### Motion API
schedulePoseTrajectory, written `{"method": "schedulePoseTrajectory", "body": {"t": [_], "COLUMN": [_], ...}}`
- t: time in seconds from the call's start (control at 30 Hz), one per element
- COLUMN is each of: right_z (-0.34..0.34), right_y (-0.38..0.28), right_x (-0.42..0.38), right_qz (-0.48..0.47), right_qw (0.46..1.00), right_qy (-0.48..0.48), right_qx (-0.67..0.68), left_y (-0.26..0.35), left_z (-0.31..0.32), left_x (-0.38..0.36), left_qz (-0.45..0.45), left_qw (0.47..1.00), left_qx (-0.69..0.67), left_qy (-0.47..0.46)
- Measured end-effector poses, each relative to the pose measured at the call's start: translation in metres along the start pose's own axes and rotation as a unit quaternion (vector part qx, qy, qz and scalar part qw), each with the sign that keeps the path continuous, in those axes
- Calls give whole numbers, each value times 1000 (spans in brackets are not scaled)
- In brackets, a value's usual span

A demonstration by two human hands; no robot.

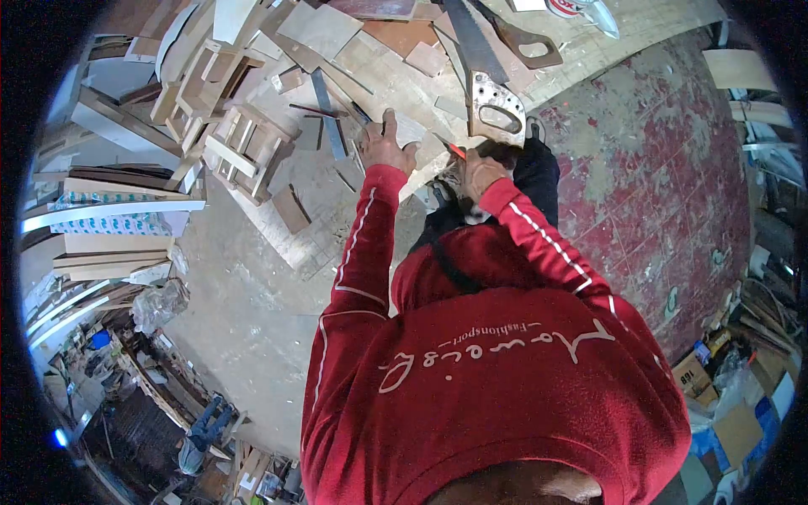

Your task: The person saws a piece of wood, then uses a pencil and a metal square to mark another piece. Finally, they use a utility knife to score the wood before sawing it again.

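- your left hand (385, 145) presses flat on a small pale board (410, 129) at the bench edge, fingers spread over it rather than curled round; that is pinning it down, not a closed grasp
- your right hand (481, 171) is clenched round an orange-red marking tool (455, 151), most likely a pencil, though it is too small to be sure; its tip points up and left toward the small pale board, just beside your left thumb
- the small pale board lies on the plank bench (581, 52), its long axis running roughly from your left hand up and right, along the bench edge; how far it overhangs is hidden by your hands
- a handsaw (488, 80) lies on the bench just above your right hand, handle nearest you, blade running up and away toward the top of the view; a second saw handle (528, 46) sits beside it
- risk, as a judgement: the board is held by palm pressure alone; if you lean on the marking tool the board could skid or pivot and the line would wander
- the saw teeth are close to your right knuckles; a slip upward could meet them
- offcuts and a small wooden frame (244, 143) crowd the left; a nudge could tip scraps onto the concrete floor (252, 320)
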State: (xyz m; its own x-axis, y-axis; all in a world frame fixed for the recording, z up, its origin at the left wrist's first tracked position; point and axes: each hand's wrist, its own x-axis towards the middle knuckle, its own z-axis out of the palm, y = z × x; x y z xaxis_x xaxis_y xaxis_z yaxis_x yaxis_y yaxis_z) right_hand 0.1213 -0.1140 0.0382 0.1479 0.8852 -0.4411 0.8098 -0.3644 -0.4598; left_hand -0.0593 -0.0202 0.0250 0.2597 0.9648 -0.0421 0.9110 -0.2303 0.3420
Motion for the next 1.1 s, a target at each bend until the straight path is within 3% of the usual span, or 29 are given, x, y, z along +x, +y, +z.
{"method": "schedulePoseTrajectory", "body": {"t": [0.13, 0.2, 0.23, 0.27, 0.37, 0.5, 0.6, 0.63, 0.73, 0.8, 0.87, 0.9, 0.93, 1.03, 1.1], "right_z": [-3, 12, -32, -29, -31, -41, -33, -29, -26, -24, -20, -32, -30, -32, -42], "right_y": [10, 26, 0, 2, -5, -32, -33, -34, -43, -47, -50, -57, -58, -59, -58], "right_x": [14, 24, 5, 7, 13, 33, 45, 48, 46, 40, 37, 29, 29, 32, 40], "right_qz": [-31, -82, 84, 85, -9, -40, -83, -52, -79, -89, -137, -82, -82, -135, -66], "right_qw": [999, 992, 935, 936, 914, 887, 885, 864, 873, 887, 883, 881, 881, 906, 928], "right_qy": [2, 17, -106, -104, 56, 9, 10, -7, 30, 58, 90, 26, 25, 102, 6], "right_qx": [-14, 94, 327, 326, 401, 461, 458, 501, 480, 449, 440, 465, 464, 389, 365], "left_y": [-9, -8, -4, 1, 11, 25, 20, 19, 14, 8, 1, -2, -6, -9, -13], "left_z": [2, -2, -8, -13, -24, -45, -39, -36, -31, -28, -24, -23, -23, -20, -19], "left_x": [2, -3, -4, -5, -8, -10, -9, -8, -7, -5, -5, -4, -3, 0, 2], "left_qz": [32, 41, 34, 26, 57, 71, 78, 56, -1, 14, -54, -55, -70, -111, -135], "left_qw": [997, 995, 992, 987, 980, 977, 966, 946, 962, 950, 904, 904, 898, 890, 888], "left_qx": [-72, -76, -113, -151, -174, -199, -248, -318, -259, -294, -413, -414, -425, -429, -423], "left_qy": [25, 43, 46, 49, 83, 24, 15, 36, 86, 107, 97, 97, 94, 104, 117]}}
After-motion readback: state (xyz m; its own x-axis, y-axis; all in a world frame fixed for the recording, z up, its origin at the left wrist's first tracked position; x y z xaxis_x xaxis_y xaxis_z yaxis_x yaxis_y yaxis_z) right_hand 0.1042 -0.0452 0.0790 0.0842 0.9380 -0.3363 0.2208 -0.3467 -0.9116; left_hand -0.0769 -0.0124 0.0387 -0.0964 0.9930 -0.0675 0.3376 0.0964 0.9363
